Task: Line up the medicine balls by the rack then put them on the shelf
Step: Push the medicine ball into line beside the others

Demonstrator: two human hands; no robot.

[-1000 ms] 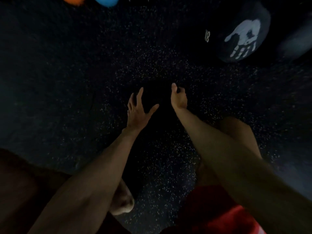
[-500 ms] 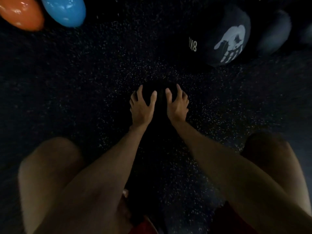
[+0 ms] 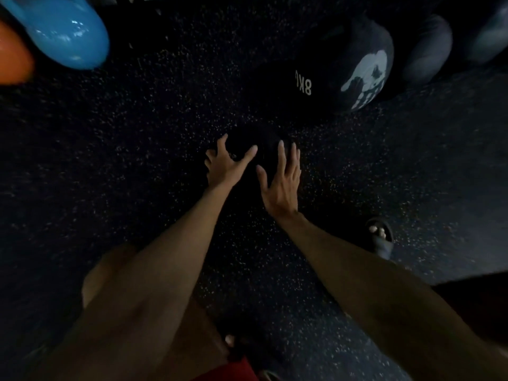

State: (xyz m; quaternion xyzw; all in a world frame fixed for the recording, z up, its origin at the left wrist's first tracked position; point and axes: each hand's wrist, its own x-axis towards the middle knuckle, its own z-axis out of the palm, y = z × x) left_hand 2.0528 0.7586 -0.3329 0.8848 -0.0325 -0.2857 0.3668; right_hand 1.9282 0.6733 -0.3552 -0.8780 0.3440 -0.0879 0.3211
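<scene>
A small black medicine ball (image 3: pixel 257 141) sits on the dark speckled floor at the centre, hard to make out. My left hand (image 3: pixel 226 165) touches its left side with fingers spread. My right hand (image 3: pixel 283 182) lies on its right side with fingers straight. Beyond it to the right stands a large black 8 kg medicine ball (image 3: pixel 338 75) with a white handprint. Two more dark balls, one (image 3: pixel 428 48) and another (image 3: pixel 492 37), line up to its right. No rack or shelf is in view.
A glossy blue weight (image 3: pixel 66 37) and an orange one (image 3: pixel 13 59) sit at the top left. My sandalled foot (image 3: pixel 380 237) stands right of my right arm, my bent knee (image 3: pixel 110 270) at the lower left. Speckled floor (image 3: pixel 137 133) spreads between.
My hands closed in onto the small black ball, then spread apart with fingers straighter. The view shifted, so the 8 kg ball and blue weight appear nearer.
</scene>
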